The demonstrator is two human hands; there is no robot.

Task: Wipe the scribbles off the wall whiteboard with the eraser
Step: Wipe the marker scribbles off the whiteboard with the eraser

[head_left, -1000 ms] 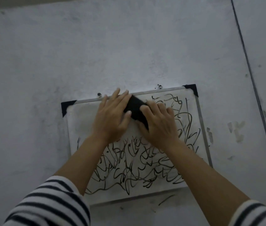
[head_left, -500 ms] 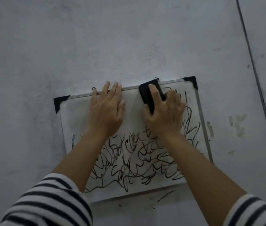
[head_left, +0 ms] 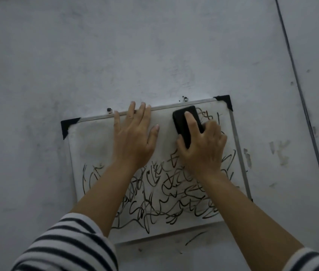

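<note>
Forearms hide part of the scribbles; sleeves cut off at bottom edge. Right hand grips black eraser near whiteboard top-right, pressed to board. Left hand flat, fingers spread, on wiped upper area. Grey scuffed wall, dim light.

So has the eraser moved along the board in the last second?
Yes. The eraser in the right hand has slid right along the top edge, toward the whiteboard's black top-right corner cap.
</note>
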